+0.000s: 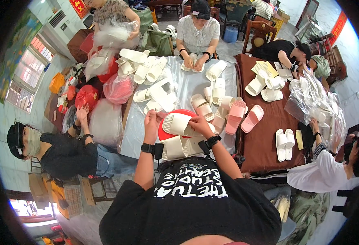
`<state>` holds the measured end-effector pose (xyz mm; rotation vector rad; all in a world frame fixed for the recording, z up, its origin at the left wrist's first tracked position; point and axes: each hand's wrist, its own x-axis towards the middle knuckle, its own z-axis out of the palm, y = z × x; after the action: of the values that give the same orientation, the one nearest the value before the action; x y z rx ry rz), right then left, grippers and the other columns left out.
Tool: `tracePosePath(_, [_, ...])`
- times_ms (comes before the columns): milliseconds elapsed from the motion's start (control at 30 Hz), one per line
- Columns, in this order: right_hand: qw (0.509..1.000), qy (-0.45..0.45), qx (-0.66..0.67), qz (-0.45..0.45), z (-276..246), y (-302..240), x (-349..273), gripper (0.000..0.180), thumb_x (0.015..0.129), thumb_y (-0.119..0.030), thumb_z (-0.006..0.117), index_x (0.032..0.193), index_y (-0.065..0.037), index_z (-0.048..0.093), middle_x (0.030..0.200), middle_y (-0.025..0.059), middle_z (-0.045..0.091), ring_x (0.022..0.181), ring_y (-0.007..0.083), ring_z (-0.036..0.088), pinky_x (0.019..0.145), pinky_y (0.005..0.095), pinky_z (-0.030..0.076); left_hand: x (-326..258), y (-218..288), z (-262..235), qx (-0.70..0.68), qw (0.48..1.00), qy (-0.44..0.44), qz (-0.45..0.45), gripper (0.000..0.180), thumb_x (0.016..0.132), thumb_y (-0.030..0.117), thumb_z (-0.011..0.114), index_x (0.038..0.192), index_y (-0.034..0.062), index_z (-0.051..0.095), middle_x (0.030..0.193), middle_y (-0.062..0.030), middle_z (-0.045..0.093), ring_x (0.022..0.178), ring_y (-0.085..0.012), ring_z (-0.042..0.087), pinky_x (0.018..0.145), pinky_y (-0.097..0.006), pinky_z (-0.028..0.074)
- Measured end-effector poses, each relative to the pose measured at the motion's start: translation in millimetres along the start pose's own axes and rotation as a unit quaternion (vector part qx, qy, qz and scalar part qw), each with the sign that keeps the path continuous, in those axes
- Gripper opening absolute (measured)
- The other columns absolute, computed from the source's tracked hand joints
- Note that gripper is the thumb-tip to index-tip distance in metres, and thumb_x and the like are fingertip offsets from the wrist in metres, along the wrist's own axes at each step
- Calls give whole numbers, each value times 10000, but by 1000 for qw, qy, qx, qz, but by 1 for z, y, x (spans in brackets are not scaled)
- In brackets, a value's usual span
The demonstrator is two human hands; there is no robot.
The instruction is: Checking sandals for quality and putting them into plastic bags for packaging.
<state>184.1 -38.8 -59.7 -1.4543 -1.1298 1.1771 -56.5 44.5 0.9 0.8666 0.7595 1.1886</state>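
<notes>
A cream slide sandal (pixel 174 123) lies sideways in front of me over a round red surface (pixel 187 112). My right hand (pixel 202 125) grips the sandal by its strap, fingers at the strap's opening. At the sandal's other end is my left hand (pixel 151 121), fingers bent together near the edge; whatever they pinch is too small to make out. Closer to my body, another cream slide (pixel 173 148) lies below the first. Right of my hands are beige slides (pixel 202 107) and a pink slide (pixel 236 116).
A heap of white slides (pixel 161 94) covers the plastic-sheeted table (pixel 179 81). The brown-covered table (pixel 261 141) on the right bears more slides (pixel 285 145) and clear plastic bags (pixel 316 104). Several people work around both tables, including a person opposite (pixel 198 34) handling slides.
</notes>
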Motion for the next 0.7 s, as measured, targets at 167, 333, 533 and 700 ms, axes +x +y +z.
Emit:
tracePosePath(167, [1000,1,19,17,2,-6,-2,218,895,-183,685,893,27,746,629,6,626,559,78,566,529,255,442,-8,-27,16,96,988,-116,-40,170,1049,199,512,1104,42,540,798,-27,570,745,-150,583,744,-304,507])
tracePosePath(333, [999,18,33,35,-1,-15,-6,221,908,-205,695,872,8,741,626,-2,615,551,73,556,526,245,432,-22,-52,31,389,913,-96,72,177,987,193,607,975,17,627,727,-50,600,653,-134,542,607,-302,443])
tracePosePath(533, [993,-1,73,94,-7,-28,-12,198,936,-222,681,906,-38,749,634,-15,608,534,45,522,493,204,384,-21,-44,36,433,890,-105,99,159,959,189,642,974,30,648,674,-72,585,589,-170,540,569,-332,433])
tracePosePath(700, [968,-32,217,118,-22,-28,-22,172,986,-215,634,1052,-69,696,689,-29,595,536,41,472,478,200,336,-24,-42,38,453,880,-110,93,151,947,185,660,972,37,652,667,-74,581,575,-171,535,557,-335,428])
